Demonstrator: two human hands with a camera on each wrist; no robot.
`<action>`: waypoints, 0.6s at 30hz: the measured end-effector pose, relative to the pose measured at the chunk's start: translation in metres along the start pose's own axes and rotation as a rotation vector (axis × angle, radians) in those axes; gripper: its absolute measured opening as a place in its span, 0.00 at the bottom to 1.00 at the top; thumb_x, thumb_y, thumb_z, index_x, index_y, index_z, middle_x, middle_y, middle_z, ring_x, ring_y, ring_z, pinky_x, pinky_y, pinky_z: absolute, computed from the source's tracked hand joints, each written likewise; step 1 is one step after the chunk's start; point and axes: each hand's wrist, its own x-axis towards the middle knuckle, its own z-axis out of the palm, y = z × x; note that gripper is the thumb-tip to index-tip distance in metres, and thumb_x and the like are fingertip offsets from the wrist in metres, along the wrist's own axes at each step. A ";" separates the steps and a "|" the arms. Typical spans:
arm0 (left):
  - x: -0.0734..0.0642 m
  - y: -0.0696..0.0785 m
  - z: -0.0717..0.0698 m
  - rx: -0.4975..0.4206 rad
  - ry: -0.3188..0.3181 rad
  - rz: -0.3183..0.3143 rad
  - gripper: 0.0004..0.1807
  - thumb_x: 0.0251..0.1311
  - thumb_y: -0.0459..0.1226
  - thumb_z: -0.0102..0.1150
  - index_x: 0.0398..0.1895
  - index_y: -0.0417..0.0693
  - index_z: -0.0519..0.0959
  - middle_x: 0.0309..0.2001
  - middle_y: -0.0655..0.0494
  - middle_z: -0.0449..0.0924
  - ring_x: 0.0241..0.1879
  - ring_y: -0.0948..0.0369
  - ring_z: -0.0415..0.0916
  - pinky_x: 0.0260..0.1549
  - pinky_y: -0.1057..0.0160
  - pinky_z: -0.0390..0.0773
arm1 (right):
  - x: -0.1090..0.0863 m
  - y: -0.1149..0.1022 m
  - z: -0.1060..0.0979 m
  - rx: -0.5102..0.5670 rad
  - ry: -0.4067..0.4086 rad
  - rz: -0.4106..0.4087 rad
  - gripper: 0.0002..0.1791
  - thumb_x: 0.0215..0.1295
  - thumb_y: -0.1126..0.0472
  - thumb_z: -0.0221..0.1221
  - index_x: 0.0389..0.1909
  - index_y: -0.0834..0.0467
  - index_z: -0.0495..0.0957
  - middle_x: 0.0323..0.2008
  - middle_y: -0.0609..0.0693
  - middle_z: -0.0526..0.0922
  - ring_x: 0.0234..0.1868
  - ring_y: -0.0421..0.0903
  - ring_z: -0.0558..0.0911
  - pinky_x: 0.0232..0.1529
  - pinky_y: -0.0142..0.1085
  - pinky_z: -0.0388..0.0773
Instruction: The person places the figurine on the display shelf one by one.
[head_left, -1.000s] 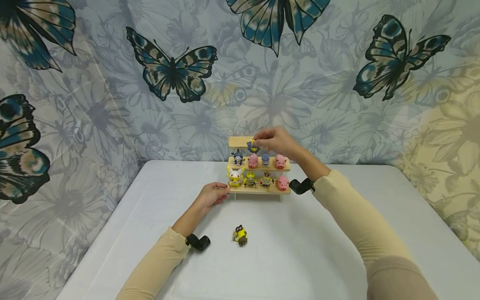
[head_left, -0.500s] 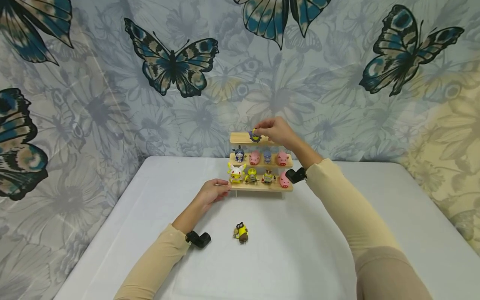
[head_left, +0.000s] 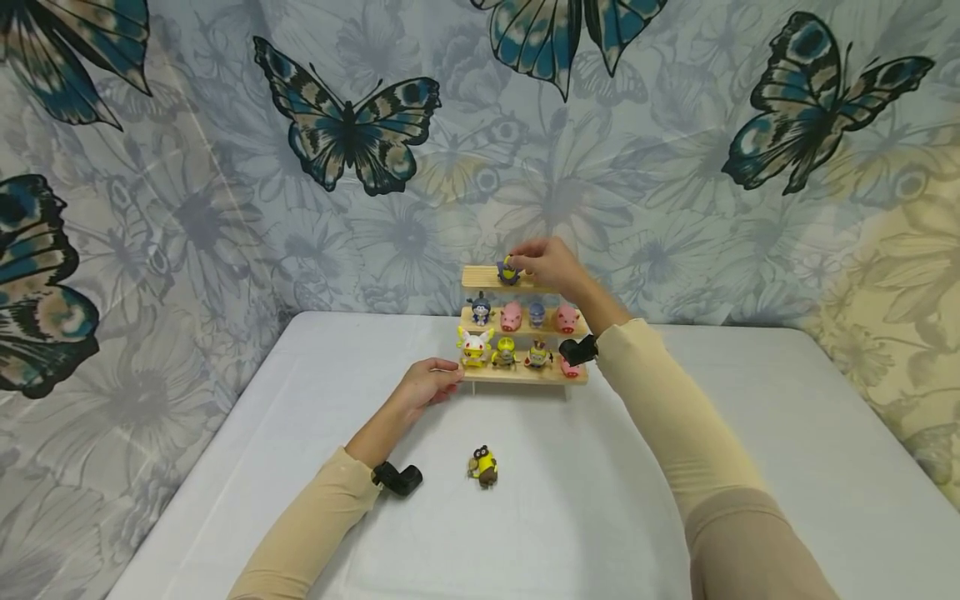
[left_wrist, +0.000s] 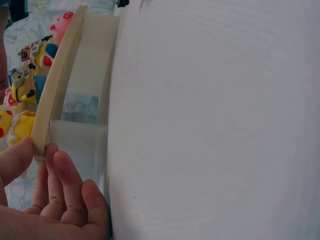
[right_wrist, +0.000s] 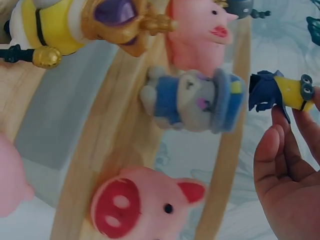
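My right hand pinches a yellow minion figurine in a dark blue outfit, seen at the top step of a three-step wooden display shelf. Whether its base touches the step, I cannot tell. At the shelf's lower left corner, my left hand grips the bottom board, thumb above and fingers below. The middle step bears a dark blue figurine, two pink pigs and a blue-capped grey figurine. Below stand a white-eared yellow figurine, two minions and a pig, partly hidden by the right wrist camera.
Another minion figurine, yellow and brown, lies on the white table in front of the shelf. Black cameras are strapped to both wrists. Behind the table hangs a butterfly-patterned cloth.
My right hand has brought the blue-clad minion from in front of the top step up to it, and its forearm has shifted left. The left hand keeps its grip on the shelf corner.
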 end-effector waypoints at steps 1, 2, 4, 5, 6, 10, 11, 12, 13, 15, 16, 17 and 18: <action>0.000 0.000 0.000 -0.002 -0.001 -0.003 0.16 0.63 0.38 0.62 0.52 0.42 0.77 0.37 0.58 0.85 0.35 0.63 0.79 0.36 0.66 0.76 | 0.001 0.000 0.001 0.008 0.000 0.005 0.18 0.71 0.56 0.56 0.54 0.62 0.79 0.41 0.50 0.79 0.39 0.47 0.73 0.36 0.36 0.74; 0.000 0.000 0.000 -0.003 -0.002 -0.007 0.16 0.63 0.38 0.62 0.52 0.42 0.77 0.36 0.58 0.85 0.35 0.63 0.79 0.36 0.66 0.76 | 0.001 0.001 0.002 0.017 0.002 0.011 0.18 0.71 0.56 0.56 0.54 0.62 0.79 0.40 0.49 0.78 0.38 0.47 0.73 0.35 0.35 0.73; 0.000 0.000 0.000 -0.007 -0.004 -0.007 0.16 0.63 0.37 0.62 0.52 0.42 0.77 0.35 0.59 0.85 0.34 0.63 0.79 0.35 0.66 0.76 | 0.002 0.001 0.004 0.032 0.004 0.019 0.18 0.71 0.56 0.56 0.54 0.62 0.79 0.39 0.49 0.78 0.37 0.47 0.72 0.33 0.34 0.73; 0.000 0.001 0.000 -0.008 -0.003 -0.006 0.16 0.63 0.37 0.62 0.52 0.42 0.77 0.34 0.59 0.84 0.34 0.63 0.79 0.35 0.66 0.76 | 0.003 0.001 0.004 0.034 0.004 0.026 0.18 0.71 0.56 0.55 0.55 0.62 0.78 0.40 0.49 0.78 0.38 0.46 0.73 0.34 0.34 0.73; 0.000 0.001 0.000 -0.010 -0.003 -0.004 0.16 0.63 0.37 0.62 0.52 0.42 0.77 0.34 0.59 0.84 0.34 0.63 0.79 0.35 0.66 0.76 | 0.003 0.000 0.004 0.035 0.004 0.030 0.18 0.72 0.55 0.55 0.56 0.62 0.78 0.42 0.50 0.78 0.39 0.46 0.73 0.34 0.34 0.73; -0.001 0.001 -0.001 -0.014 -0.011 0.006 0.16 0.63 0.37 0.62 0.52 0.41 0.76 0.34 0.59 0.84 0.33 0.64 0.79 0.34 0.67 0.75 | 0.003 -0.001 0.006 0.028 0.006 0.045 0.19 0.72 0.55 0.55 0.57 0.61 0.77 0.47 0.53 0.79 0.43 0.46 0.75 0.37 0.33 0.74; -0.001 0.000 0.000 -0.013 -0.013 0.006 0.16 0.63 0.37 0.62 0.52 0.41 0.76 0.34 0.59 0.85 0.33 0.64 0.79 0.34 0.67 0.75 | 0.003 -0.001 0.006 0.026 0.007 0.049 0.19 0.72 0.55 0.55 0.58 0.61 0.77 0.48 0.54 0.79 0.44 0.46 0.75 0.37 0.33 0.74; -0.001 0.000 0.000 -0.014 -0.014 0.005 0.16 0.63 0.37 0.62 0.52 0.41 0.76 0.35 0.59 0.85 0.33 0.63 0.79 0.34 0.66 0.75 | 0.003 -0.001 0.006 0.023 0.006 0.051 0.19 0.72 0.55 0.55 0.58 0.61 0.77 0.49 0.55 0.79 0.44 0.47 0.75 0.38 0.34 0.75; -0.001 0.000 0.000 -0.015 -0.016 0.003 0.16 0.63 0.37 0.62 0.52 0.41 0.76 0.35 0.58 0.85 0.33 0.63 0.79 0.34 0.66 0.75 | 0.002 -0.001 0.006 0.022 0.003 0.055 0.19 0.72 0.55 0.54 0.58 0.60 0.77 0.50 0.55 0.79 0.44 0.47 0.76 0.39 0.34 0.75; -0.001 -0.001 0.000 -0.016 -0.015 -0.005 0.16 0.63 0.38 0.62 0.51 0.42 0.77 0.36 0.58 0.85 0.33 0.63 0.79 0.34 0.66 0.75 | 0.002 -0.001 0.007 0.017 -0.002 0.058 0.20 0.72 0.54 0.54 0.58 0.60 0.76 0.52 0.57 0.79 0.45 0.48 0.76 0.41 0.35 0.76; -0.001 -0.001 0.000 -0.016 -0.012 -0.008 0.16 0.63 0.38 0.62 0.51 0.42 0.77 0.36 0.58 0.85 0.33 0.63 0.79 0.34 0.66 0.75 | 0.002 -0.001 0.007 0.017 -0.004 0.060 0.20 0.73 0.54 0.54 0.59 0.60 0.76 0.53 0.57 0.79 0.46 0.49 0.76 0.42 0.36 0.77; -0.001 -0.001 0.000 -0.016 -0.009 -0.012 0.16 0.63 0.38 0.63 0.51 0.42 0.77 0.36 0.58 0.85 0.33 0.63 0.79 0.34 0.66 0.76 | 0.002 -0.001 0.006 0.017 -0.006 0.062 0.20 0.73 0.53 0.54 0.59 0.60 0.76 0.54 0.58 0.78 0.46 0.50 0.77 0.43 0.37 0.78; 0.000 -0.001 -0.001 -0.018 -0.006 -0.017 0.16 0.62 0.38 0.63 0.51 0.43 0.77 0.35 0.58 0.85 0.33 0.63 0.79 0.34 0.66 0.76 | 0.002 -0.001 0.006 0.013 -0.006 0.062 0.21 0.73 0.53 0.53 0.60 0.60 0.75 0.55 0.58 0.78 0.48 0.50 0.77 0.45 0.38 0.78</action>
